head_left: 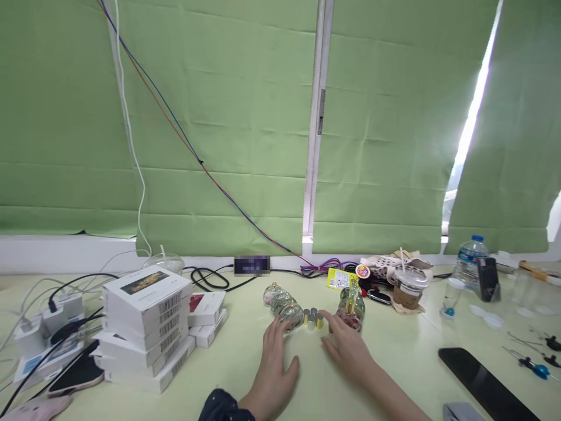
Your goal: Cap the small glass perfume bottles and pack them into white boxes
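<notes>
I see the bottles (312, 321) bunched and the jars (287, 309) lined up — none lifted yet — with my left hand (278, 362) and right hand (348, 346) fingers (272, 337) open.

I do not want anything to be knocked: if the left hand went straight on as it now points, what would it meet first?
Most likely the transparent ribbed object, directly ahead of the left hand; depth is unclear, so the hand may already touch it.
</notes>
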`<state>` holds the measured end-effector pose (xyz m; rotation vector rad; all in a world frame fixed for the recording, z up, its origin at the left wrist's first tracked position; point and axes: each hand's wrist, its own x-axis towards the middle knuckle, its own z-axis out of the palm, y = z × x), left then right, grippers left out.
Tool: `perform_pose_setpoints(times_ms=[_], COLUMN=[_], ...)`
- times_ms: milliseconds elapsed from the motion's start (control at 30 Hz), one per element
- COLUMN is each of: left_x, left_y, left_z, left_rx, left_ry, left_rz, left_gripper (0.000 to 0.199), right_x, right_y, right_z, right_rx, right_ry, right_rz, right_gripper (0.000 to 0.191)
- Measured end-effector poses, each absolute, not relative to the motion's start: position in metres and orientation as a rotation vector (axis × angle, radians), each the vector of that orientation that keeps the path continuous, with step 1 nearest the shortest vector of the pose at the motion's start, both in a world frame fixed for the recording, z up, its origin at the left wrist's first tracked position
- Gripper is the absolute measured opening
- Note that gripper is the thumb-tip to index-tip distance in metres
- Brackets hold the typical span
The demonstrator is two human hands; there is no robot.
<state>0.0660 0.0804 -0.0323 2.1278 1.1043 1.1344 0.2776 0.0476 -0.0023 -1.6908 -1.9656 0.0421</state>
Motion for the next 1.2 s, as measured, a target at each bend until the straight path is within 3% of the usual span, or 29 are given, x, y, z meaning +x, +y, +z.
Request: perform_pose_setpoints(times_ms=[167,467,867,1200], left_x=[0.068,0.071,0.070,0.069], left_y=[0.075,0.066,0.076,0.078], left_z=[-0.021,-0.007,-0.020,-0.019], left_rx=[2.075,1.966,2.061,2.046], left_ry=[1.080,0.965,0.912,0.888], left_rz=[1.160,1.172,1.099,1.149], left_gripper=[0.060,0.049,0.072,0.052], right_x=[0.266,0.264,0.265,0.266], right_y=[0.046,0.051,0.052,0.053], right_z=[0.000,-0.002,-0.001,0.000], right_rx=[-1.712,-1.735,-1.708,-1.656], right_ry=[-2.086,-2.102,-2.068,-2.054], right_rz=[0.217,0.221,0.188,0.201], right_gripper=[0.059,0.052,0.036,0.032])
